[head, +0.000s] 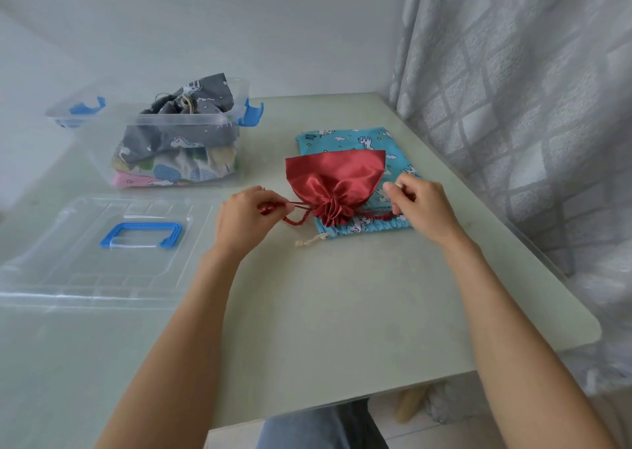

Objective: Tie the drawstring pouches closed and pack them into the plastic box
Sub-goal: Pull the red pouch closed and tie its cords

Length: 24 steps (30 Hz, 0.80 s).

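A red satin pouch (333, 178) lies on the table with its mouth gathered shut toward me, on top of a flat blue unicorn-print pouch (355, 141). My left hand (244, 218) pinches the red cord (294, 218) on the pouch's left. My right hand (419, 206) pinches the red cord on its right. Both cords are drawn out sideways. The clear plastic box (178, 120) with blue clips stands at the back left, holding several pouches, a grey one (191, 106) on top.
The box's clear lid (85, 277) with a blue handle (142, 235) lies flat to the left of my hands. A cream cord end (309, 242) of the blue pouch sticks out toward me. A grey patterned curtain (513, 106) hangs along the table's right edge.
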Each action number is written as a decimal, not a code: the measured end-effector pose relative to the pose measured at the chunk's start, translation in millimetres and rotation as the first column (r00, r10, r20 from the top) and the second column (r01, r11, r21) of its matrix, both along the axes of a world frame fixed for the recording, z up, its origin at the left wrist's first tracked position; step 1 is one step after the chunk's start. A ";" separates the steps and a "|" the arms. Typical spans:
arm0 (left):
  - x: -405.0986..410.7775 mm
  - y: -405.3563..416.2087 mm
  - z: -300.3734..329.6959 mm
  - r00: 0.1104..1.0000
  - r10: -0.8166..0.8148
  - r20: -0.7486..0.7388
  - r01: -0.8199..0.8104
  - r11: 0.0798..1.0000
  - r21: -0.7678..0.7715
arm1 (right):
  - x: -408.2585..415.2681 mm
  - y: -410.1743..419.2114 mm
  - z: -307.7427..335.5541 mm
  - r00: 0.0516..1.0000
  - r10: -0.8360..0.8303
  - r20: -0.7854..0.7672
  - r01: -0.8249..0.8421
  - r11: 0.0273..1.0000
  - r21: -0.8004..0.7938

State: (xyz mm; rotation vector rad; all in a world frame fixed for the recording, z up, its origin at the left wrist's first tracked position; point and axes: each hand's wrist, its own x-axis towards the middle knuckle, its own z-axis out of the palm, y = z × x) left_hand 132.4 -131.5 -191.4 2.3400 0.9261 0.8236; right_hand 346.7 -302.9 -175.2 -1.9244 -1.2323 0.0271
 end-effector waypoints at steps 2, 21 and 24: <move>-1.1 -2.9 4.0 0.987 -0.067 0.144 0.099 0.968 -0.233 | -13.6 -4.4 26.5 0.950 0.180 -0.256 -0.205 0.976 -0.075; 9.8 -3.2 53.4 0.835 -0.039 0.549 0.285 0.884 -0.371 | -50.3 78.1 21.3 0.889 0.248 -0.385 -0.282 0.959 -0.035; 24.8 -4.0 75.3 0.851 -0.103 0.514 0.297 0.902 -0.312 | -54.8 75.5 19.8 0.858 0.312 -0.409 -0.352 0.936 -0.025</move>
